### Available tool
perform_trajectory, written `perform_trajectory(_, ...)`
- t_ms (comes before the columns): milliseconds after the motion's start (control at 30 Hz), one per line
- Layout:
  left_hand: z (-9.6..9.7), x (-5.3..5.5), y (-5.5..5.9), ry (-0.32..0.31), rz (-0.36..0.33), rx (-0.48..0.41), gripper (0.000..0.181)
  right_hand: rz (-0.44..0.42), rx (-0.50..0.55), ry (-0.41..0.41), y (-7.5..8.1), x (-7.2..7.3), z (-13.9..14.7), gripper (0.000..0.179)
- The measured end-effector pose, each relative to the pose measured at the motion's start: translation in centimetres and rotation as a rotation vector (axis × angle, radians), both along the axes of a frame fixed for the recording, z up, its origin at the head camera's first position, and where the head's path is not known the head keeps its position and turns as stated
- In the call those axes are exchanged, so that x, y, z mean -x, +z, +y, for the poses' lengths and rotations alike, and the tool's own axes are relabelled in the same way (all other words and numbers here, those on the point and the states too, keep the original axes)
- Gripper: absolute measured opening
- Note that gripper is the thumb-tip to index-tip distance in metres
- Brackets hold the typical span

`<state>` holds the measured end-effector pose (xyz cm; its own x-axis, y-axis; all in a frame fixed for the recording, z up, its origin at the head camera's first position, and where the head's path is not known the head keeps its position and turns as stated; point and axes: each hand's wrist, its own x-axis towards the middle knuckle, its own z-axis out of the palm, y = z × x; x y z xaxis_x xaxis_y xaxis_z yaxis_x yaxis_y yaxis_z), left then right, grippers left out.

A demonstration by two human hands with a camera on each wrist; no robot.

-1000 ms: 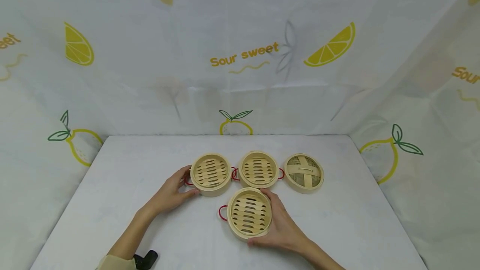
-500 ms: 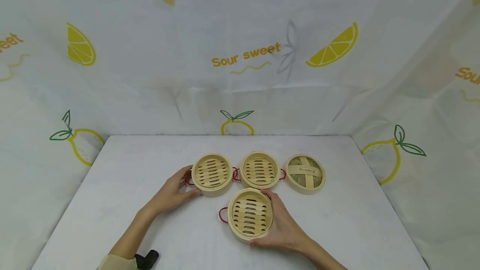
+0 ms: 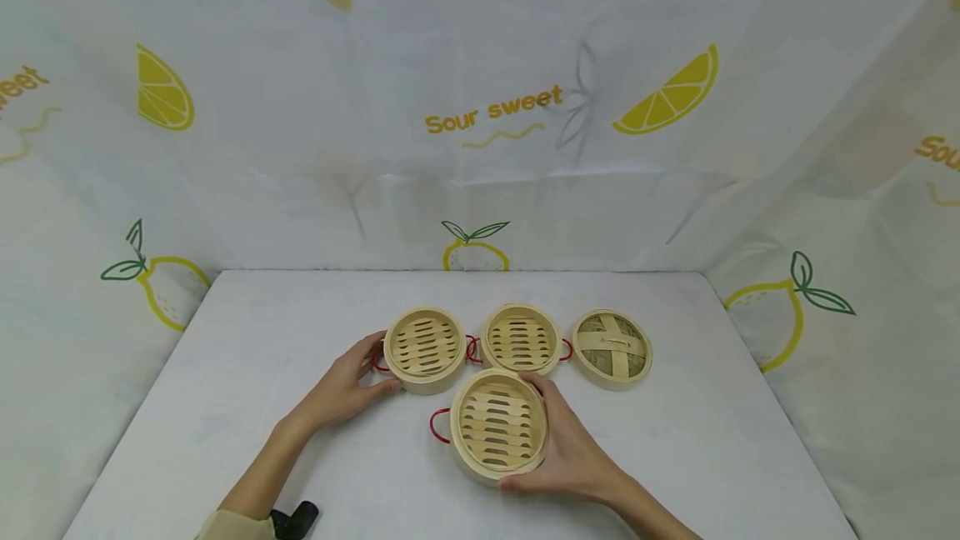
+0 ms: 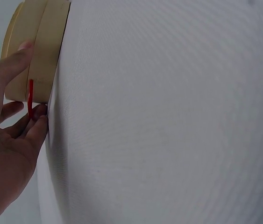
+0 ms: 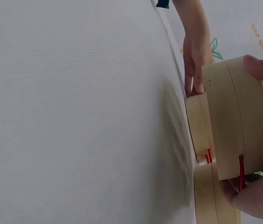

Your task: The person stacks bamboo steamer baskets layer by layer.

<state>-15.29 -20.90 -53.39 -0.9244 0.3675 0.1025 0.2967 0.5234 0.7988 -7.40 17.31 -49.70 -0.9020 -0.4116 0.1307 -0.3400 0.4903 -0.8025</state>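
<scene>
Three round bamboo steamer baskets with slatted bottoms and red loop handles show in the head view. My right hand [image 3: 562, 444] grips the front basket [image 3: 497, 425] by its right side, thumb at the near wall and fingers at the far one. In the right wrist view this basket's wall [image 5: 227, 119] stands off the white tabletop. My left hand [image 3: 341, 390] holds the left basket [image 3: 426, 344], thumb on its near wall, fingers behind by the red handle [image 4: 31, 98]. The middle basket [image 3: 520, 338] sits beside it, partly covered by the front basket.
A round woven bamboo lid [image 3: 612, 344] with crossed strips lies to the right of the middle basket. The white table [image 3: 720, 432] meets a white lemon-print cloth [image 3: 315, 215] behind and at both sides. A black object [image 3: 296, 519] is at my left sleeve [image 3: 236, 526].
My right hand has raised the front basket off the table, and it looks larger and shifted slightly left. The left hand and the basket it holds stay in place.
</scene>
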Motion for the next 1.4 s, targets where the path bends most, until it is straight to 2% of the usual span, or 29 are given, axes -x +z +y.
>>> perform_trajectory(333,0.0,-0.1,0.0,0.002,0.001,0.000,0.083,0.038,0.006,0.008,1.9,0.5,-0.7,0.136)
perform_trajectory(500,0.0,-0.1,0.0,0.004,0.006,0.015,0.084,0.071,0.015,0.020,2.5,1.1,-0.9,0.135)
perform_trajectory(900,-0.1,-0.1,0.0,0.004,0.011,0.019,0.084,0.082,0.034,0.053,3.6,2.5,-1.9,0.136)
perform_trajectory(1233,-0.2,-0.2,0.0,0.000,0.022,0.026,0.085,0.095,0.048,0.085,3.6,3.2,-2.5,0.136)
perform_trajectory(1400,-0.2,-0.2,0.1,0.001,0.005,0.032,0.086,0.102,0.041,0.083,3.6,3.6,-2.7,0.136)
